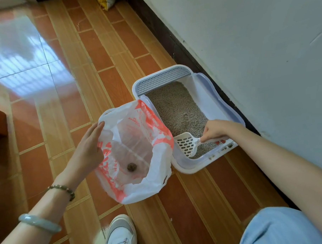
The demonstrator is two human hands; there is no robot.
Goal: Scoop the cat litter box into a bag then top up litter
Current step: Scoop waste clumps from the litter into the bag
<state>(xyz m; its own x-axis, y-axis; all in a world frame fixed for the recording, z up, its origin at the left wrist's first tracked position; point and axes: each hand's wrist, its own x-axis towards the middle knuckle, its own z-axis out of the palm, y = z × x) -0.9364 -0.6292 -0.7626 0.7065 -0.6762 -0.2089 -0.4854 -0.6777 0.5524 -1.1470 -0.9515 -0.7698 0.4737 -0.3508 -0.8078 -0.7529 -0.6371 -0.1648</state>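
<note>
The slotted scoop, light and stiff, is gripped by its handle in the right hand; its head points toward the bag over the litter box near corner. The limp bag's rim is steadied on the floor by the open left hand.
</note>
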